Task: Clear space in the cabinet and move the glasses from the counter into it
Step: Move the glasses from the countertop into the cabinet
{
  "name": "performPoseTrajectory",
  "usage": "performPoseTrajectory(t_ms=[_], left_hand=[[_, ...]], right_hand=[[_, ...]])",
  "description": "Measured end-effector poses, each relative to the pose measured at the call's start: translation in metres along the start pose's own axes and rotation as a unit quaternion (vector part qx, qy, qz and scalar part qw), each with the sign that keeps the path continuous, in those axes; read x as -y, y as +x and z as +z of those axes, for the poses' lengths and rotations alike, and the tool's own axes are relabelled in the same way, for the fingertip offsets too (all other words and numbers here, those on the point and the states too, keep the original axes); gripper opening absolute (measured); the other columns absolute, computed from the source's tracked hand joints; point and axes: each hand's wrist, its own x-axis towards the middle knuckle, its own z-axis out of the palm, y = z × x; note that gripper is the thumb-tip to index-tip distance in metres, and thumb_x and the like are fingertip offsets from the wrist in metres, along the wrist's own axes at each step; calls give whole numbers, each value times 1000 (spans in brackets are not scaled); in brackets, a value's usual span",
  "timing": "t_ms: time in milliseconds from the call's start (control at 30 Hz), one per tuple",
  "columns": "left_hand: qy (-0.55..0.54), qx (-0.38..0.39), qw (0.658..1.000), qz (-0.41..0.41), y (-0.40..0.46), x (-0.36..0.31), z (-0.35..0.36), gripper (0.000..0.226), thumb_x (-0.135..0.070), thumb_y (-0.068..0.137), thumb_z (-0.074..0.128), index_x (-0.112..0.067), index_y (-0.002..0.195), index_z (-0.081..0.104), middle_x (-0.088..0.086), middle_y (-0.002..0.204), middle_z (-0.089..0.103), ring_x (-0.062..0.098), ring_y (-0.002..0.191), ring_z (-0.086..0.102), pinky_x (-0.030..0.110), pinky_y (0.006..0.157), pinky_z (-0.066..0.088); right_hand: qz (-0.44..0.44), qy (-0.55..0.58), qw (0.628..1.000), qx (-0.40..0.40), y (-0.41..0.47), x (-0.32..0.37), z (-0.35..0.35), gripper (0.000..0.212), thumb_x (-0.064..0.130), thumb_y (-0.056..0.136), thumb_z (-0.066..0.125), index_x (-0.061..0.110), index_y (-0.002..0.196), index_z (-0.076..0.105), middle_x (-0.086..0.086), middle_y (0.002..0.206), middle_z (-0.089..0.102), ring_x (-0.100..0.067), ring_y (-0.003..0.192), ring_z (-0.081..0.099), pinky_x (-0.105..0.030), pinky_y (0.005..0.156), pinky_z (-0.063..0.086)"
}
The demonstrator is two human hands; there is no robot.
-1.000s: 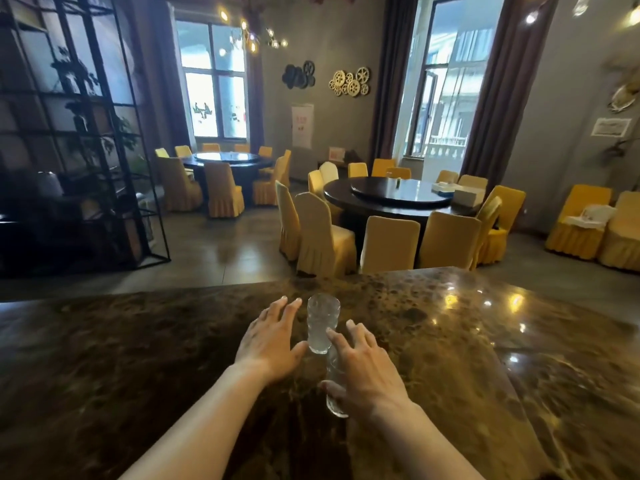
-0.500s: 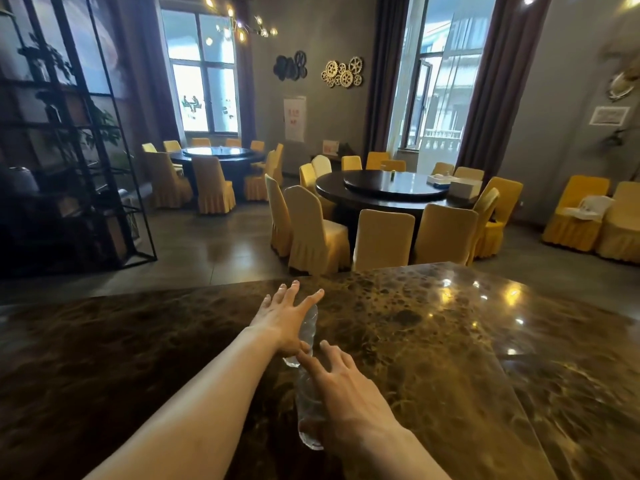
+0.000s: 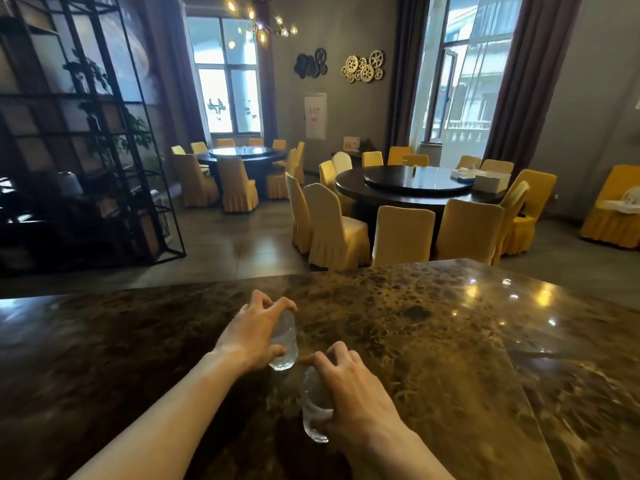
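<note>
Left hand (image 3: 254,332) gripping far glass (image 3: 284,341), fingers curled round it, at worktop (image 3: 433,341) centre. Right hand (image 3: 353,386) gripping near glass (image 3: 315,407) at 5 o'clock of first.

2 glasses (image 3: 284,337) (image 3: 314,407) – one per hand; 2 hands (image 3: 254,332) (image 3: 356,393); 2 round tables (image 3: 247,155) (image 3: 415,183) – upper centre.

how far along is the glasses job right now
Early. Nothing looks done: no cabinet is in view, so cleared space cannot be judged. In hand: the left hand grips the far glass and the right hand grips the near glass, both low over the marble counter; whether they have lifted off is unclear. Left: carrying both into the cabinet.
</note>
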Motion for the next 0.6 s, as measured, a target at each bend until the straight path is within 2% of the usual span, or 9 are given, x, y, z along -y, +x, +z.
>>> performPoseTrajectory(t_ms=[167, 333, 600], left_hand=[[-5, -47, 998, -45, -102, 1, -59, 75, -41, 68, 87, -57, 126, 41, -6, 129, 47, 18, 114, 53, 39, 94, 52], [9, -73, 996, -41, -202, -14, -95, 77, -47, 69, 85, -60, 130, 40, -16, 128, 43, 10, 114, 49, 34, 92, 53], [33, -49, 998, -29, -326, -36, -99, 74, -61, 67, 79, -60, 130, 40, -20, 119, 43, 6, 107, 51, 26, 87, 52]], right_hand=[[-48, 17, 998, -31, -41, 20, -25, 79, 41, 71, 80, 37, 139, 40, 4, 127, 41, -19, 116, 48, -32, 88, 53], [-95, 19, 995, -29, -71, 49, -36, 85, 47, 66, 85, 37, 138, 41, 3, 129, 43, -18, 116, 47, -34, 90, 53], [-113, 17, 993, -21, -143, 95, -22, 80, 51, 62, 83, 41, 130, 41, 6, 118, 43, -15, 107, 48, -36, 84, 56]])
